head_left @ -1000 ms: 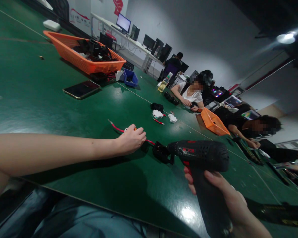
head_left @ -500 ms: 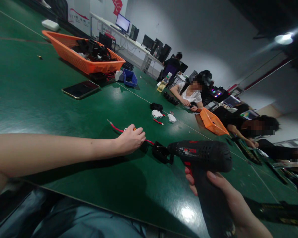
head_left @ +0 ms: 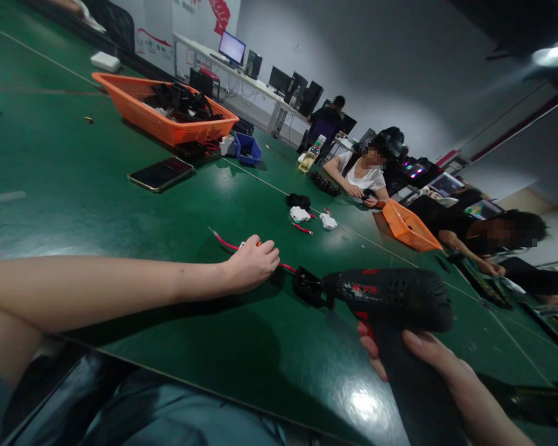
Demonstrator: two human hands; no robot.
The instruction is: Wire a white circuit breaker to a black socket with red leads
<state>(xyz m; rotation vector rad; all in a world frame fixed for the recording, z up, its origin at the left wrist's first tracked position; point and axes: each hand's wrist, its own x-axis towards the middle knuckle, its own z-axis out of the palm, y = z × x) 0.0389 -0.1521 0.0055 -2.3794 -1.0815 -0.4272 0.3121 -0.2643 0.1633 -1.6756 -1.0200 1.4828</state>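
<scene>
mid-frame, little changed: my left hand (head_left: 253, 266) closes fingers over red cable (head_left: 225, 242), right hand (head_left: 446, 362) wraps drill (head_left: 390, 297); work seems ongoing.

An electronics assembly workshop is indicated. A long green workbench (head_left: 242, 207) is shared with seated co-workers (head_left: 369, 178). A power drill (head_left: 390, 297) is held at it, and short red leads (head_left: 302, 228) are laid out. Dark parts (head_left: 183, 102) are kept in an orange basket (head_left: 177, 133). Monitors (head_left: 232, 48) and computer towers (head_left: 253, 64) are lined up along the rear wall (head_left: 335, 56).
</scene>
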